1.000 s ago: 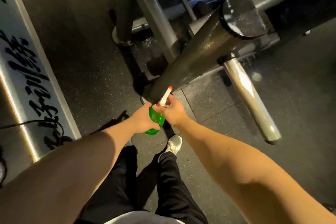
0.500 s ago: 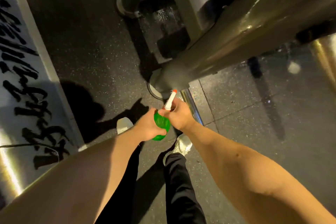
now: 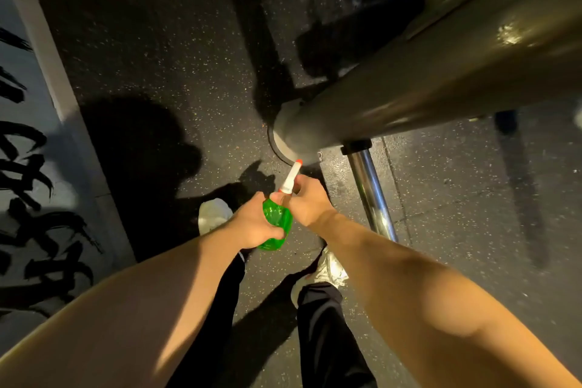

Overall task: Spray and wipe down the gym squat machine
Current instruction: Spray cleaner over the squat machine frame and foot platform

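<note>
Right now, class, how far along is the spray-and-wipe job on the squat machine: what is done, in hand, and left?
Done: unclear; glints on the thick machine tube could be spray or just light. In hand: the left hand grips the green spray bottle, the right hand holds its neck, nozzle aimed at the tube's lower end. Left: wiping; no cloth shows.

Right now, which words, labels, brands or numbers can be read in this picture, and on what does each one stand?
Large black brush-written characters on the pale panel at the left: cut off and tilted, not readable.
Green spray bottle: no label shows.
Squat machine tube: no text shows.
</note>
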The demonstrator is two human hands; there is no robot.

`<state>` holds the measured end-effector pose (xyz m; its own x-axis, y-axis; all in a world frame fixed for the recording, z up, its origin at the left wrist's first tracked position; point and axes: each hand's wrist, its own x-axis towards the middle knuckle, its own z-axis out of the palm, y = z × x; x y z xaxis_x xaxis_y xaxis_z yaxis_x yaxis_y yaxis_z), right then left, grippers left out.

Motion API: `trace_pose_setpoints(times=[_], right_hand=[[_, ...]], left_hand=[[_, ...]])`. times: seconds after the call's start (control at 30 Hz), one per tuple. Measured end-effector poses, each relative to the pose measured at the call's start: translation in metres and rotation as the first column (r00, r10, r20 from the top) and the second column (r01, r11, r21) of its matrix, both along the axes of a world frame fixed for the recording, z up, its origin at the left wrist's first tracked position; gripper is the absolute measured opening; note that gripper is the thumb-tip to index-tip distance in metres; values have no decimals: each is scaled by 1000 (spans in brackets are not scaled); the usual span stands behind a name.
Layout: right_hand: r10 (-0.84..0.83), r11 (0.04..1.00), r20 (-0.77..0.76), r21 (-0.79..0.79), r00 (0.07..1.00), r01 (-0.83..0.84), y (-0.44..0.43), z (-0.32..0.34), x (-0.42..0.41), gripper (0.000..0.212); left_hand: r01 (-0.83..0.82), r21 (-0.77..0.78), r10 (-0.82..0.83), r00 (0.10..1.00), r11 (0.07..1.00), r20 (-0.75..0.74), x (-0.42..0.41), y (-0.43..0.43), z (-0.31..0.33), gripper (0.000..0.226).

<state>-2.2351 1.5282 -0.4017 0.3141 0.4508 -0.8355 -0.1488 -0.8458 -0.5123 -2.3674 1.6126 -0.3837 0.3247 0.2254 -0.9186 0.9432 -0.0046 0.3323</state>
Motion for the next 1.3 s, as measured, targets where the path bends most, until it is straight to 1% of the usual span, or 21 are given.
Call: trace_pose_setpoints(times=[0.13,0.23,0.4,0.43,0.5,0.53,0.57,0.63,0.77,0.83,0.9,1.0,1.03,1.17,1.3], right_hand=[[13,999,-82,-35,997,-16,10,-8,-8,31],[9,999,-78,-48,997,-13,9,10,-12,40],[-22,999,-26,-44,999,20,19,96,-2,53],[-40,999,-5,-34,999,40,25,117,0,59],[-63,998,90,-22,994,65,38,154,4,83],[-72,997,125,-18,990,75,42,168,7,90],[-86,996,142,1,986,86,44,177,11,91],[-122,992,168,8,978,122,52,210,19,86],[-220,975,226,73,949,209,66,281,27,79],[-240,971,252,80,938,227,67,295,27,69],[-255,967,295,88,921,240,77,330,26,58],[-239,971,315,90,919,222,90,370,30,38],[-223,975,305,84,926,207,93,379,34,36],[-154,988,292,64,944,141,104,405,54,42],[-133,987,287,129,949,99,125,420,81,31]], left_hand=[[-35,5,35,999,999,-42,-7,0,-11,67],[-46,-9,46,998,999,-51,-12,6,7,65],[3,4,-3,1000,1000,30,-5,32,87,61],[15,11,-15,999,1000,50,-1,38,107,61],[27,28,-30,994,999,105,11,53,146,60],[33,36,-37,991,999,126,17,59,164,60],[39,38,-44,988,999,148,23,66,181,60],[41,28,-45,981,999,187,35,77,216,62],[76,-1,-72,959,997,275,51,97,278,68],[111,-6,-104,949,994,297,54,105,303,68],[140,-9,-130,941,990,313,57,112,323,66],[182,13,-176,931,983,319,61,121,345,64],[189,18,-186,933,982,309,63,123,352,63],[200,51,-207,936,978,285,73,134,378,64],[209,96,-227,941,973,251,94,152,395,66]])
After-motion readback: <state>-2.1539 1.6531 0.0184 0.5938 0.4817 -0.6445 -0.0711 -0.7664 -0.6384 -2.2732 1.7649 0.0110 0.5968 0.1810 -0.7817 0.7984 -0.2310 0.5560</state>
